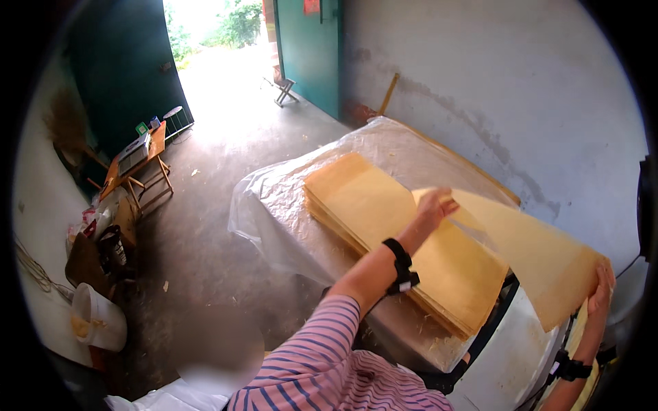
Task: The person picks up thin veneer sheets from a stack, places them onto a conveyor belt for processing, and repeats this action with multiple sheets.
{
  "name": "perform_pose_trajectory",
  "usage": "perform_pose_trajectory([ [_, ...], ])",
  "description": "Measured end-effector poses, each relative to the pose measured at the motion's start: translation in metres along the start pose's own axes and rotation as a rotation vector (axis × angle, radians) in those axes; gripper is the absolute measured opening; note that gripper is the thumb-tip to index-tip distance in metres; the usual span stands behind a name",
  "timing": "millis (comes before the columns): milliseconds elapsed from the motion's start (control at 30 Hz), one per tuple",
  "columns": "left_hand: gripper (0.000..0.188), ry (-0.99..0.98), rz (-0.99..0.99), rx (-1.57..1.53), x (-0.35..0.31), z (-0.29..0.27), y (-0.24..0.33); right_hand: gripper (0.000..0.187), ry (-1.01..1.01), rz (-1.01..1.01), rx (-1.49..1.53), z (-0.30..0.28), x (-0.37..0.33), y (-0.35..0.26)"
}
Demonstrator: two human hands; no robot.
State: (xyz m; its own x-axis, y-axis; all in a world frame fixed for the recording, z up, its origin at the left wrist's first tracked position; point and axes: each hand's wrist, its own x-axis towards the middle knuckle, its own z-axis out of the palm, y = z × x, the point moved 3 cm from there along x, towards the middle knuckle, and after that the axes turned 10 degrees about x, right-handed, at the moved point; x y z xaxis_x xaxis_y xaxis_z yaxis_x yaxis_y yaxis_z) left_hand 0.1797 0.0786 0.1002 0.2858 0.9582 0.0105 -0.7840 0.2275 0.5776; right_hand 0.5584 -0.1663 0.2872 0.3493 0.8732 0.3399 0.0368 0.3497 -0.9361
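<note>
A thin, yellow, translucent sheet [524,236] hangs stretched between my hands, partly above a stack of similar sheets [363,198]. My left hand [436,207] is closed at the sheet's left end, over the stack; its fingers are slightly blurred. At the far right my right hand [602,288] grips the sheet's other end, fingers wrapped over its edge. The stack lies on a table covered with clear plastic [274,195], its layers a little uneven along the near side. Each of my wrists wears a black band.
A white surface with a black edge [510,356] adjoins the table at lower right. The wall [493,82] runs along the far side. At left stand a small wooden table [140,157], a white bucket [99,318] and piled bags. A folding stool [282,89] stands near the green doors.
</note>
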Motion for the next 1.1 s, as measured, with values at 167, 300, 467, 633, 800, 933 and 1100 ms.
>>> perform_pose_trajectory([
  [167,0.013,-0.066,0.303,0.177,0.001,-0.003,0.108,0.029,-0.051,0.216,0.105,0.066,0.008,0.04],
  [300,0.01,-0.148,0.577,0.42,-0.048,0.037,0.185,0.033,-0.077,0.253,0.282,0.077,0.014,0.082],
  [467,0.017,-0.131,0.567,0.562,-0.103,-0.006,0.184,0.033,-0.101,0.345,0.293,0.101,0.002,0.135],
  [633,0.015,0.168,0.198,0.619,-0.119,-0.123,0.1,0.031,-0.109,0.556,0.227,0.084,-0.018,0.224],
  [800,0.017,0.392,-0.349,0.559,-0.125,-0.171,0.039,0.027,-0.026,0.554,0.05,0.054,-0.041,0.284],
  [933,0.013,0.381,-0.325,0.648,-0.122,-0.178,0.04,0.027,-0.105,0.573,0.041,0.086,-0.052,0.269],
  [1100,0.012,0.479,-0.335,0.678,-0.123,-0.194,0.039,0.02,0.033,0.438,-0.308,0.091,-0.036,0.275],
])
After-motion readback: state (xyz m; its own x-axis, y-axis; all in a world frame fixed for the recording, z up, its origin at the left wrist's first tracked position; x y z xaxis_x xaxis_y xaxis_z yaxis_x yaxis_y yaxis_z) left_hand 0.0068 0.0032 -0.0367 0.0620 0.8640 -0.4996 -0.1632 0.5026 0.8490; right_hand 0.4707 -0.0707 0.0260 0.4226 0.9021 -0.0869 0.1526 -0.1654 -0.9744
